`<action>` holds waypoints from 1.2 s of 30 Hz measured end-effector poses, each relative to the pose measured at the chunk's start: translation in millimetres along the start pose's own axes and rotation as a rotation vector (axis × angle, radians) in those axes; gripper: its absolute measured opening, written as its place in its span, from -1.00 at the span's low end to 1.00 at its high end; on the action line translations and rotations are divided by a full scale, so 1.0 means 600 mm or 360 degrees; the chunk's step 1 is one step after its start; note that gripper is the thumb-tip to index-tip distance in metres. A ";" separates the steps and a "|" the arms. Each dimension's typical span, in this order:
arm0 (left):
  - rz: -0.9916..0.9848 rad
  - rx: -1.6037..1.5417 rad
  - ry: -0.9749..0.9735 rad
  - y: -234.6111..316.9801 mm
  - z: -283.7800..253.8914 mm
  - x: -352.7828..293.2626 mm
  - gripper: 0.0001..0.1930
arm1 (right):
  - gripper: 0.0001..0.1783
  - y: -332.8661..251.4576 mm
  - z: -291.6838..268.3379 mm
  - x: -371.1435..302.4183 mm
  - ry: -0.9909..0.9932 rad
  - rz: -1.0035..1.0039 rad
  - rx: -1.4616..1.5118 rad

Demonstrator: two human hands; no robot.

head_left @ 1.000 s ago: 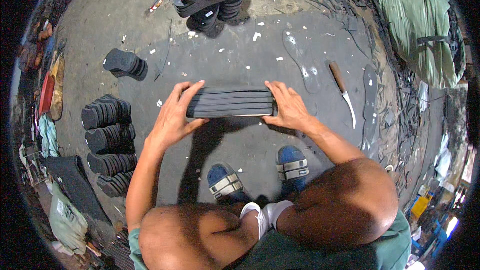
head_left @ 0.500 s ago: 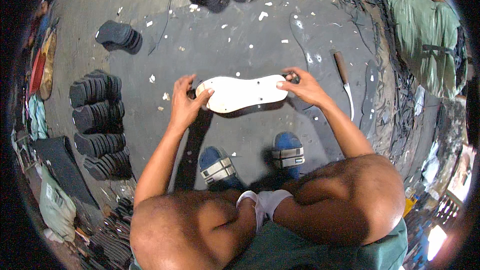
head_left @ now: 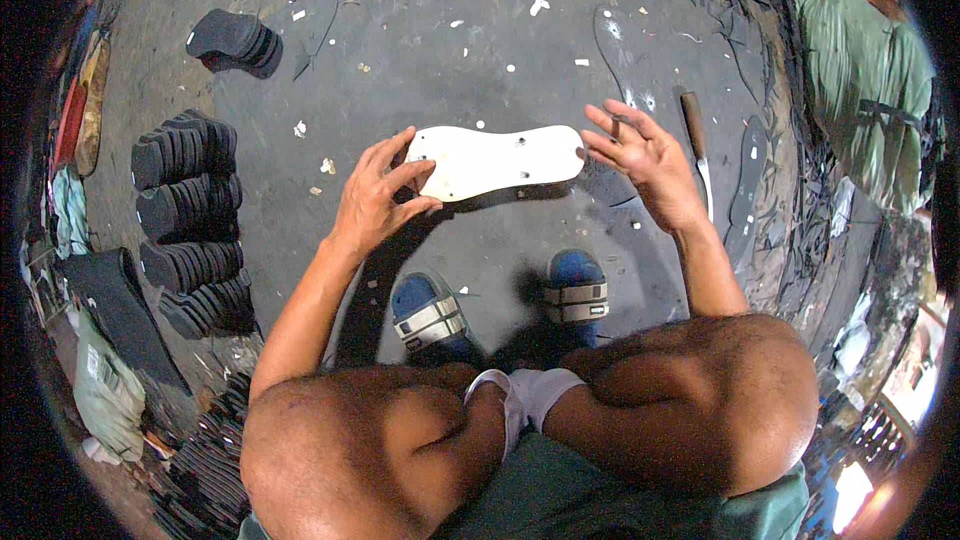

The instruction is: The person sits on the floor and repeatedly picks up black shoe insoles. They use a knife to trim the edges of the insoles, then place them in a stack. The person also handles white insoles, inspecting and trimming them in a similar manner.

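One white sole-shaped template (head_left: 497, 160) lies flat on the grey concrete floor (head_left: 420, 70), and I take it as my landmark. It sits just ahead of my two blue sandalled feet (head_left: 500, 302), its long axis running side to side. At its left end my left hand (head_left: 375, 202) has thumb and fingertips curled onto the edge, pinching it lightly. At its right end my right hand (head_left: 640, 155) hovers released, fingers spread, close to the tip but apart from it as far as I can see. Beyond that hand, further right of the template, a knife (head_left: 697, 145) with a brown handle lies on the floor, blade pointing back toward me. Well to the left of the template stand rows of stacked black soles (head_left: 185, 215), and up and left of it sits a smaller separate black stack (head_left: 235, 40). Far to the right of the template a green bundle (head_left: 865, 90) rests at the rim. White scraps (head_left: 540, 6) dot the floor beyond the template.
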State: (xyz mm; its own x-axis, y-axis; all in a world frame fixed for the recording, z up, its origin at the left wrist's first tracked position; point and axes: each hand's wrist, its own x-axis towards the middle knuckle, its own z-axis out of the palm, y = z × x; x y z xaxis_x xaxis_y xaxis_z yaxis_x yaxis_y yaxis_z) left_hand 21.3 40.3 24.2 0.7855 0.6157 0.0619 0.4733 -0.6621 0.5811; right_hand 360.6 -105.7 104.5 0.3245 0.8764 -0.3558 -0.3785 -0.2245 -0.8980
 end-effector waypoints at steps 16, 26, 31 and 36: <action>-0.0065 0.0018 -0.0051 0.005 -0.002 -0.005 -0.34 | -0.15 0.045 -0.006 0.038 -0.0874 -0.0818 -0.2324; -0.0094 -0.0013 -0.0038 0.013 -0.003 -0.004 -0.28 | -0.30 0.066 -0.002 0.030 -0.0710 -0.1059 -0.2349; -0.0052 -0.0054 0.0151 0.017 0.018 -0.003 -0.23 | -0.43 0.043 -0.001 0.012 -0.0581 -0.0646 -0.1735; -0.0059 -0.0024 0.0196 0.013 0.029 -0.011 -0.25 | -0.61 0.042 0.032 -0.020 -0.0582 -0.0218 -0.1261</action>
State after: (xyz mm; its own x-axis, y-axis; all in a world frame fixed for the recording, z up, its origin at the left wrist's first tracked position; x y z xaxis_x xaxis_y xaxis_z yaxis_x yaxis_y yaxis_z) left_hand 26.9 23.5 14.0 0.7121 0.6883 0.1385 0.4944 -0.6317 0.5971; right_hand 330.7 -113.6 91.3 -0.0264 0.9682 -0.2489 0.3995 -0.2180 -0.8904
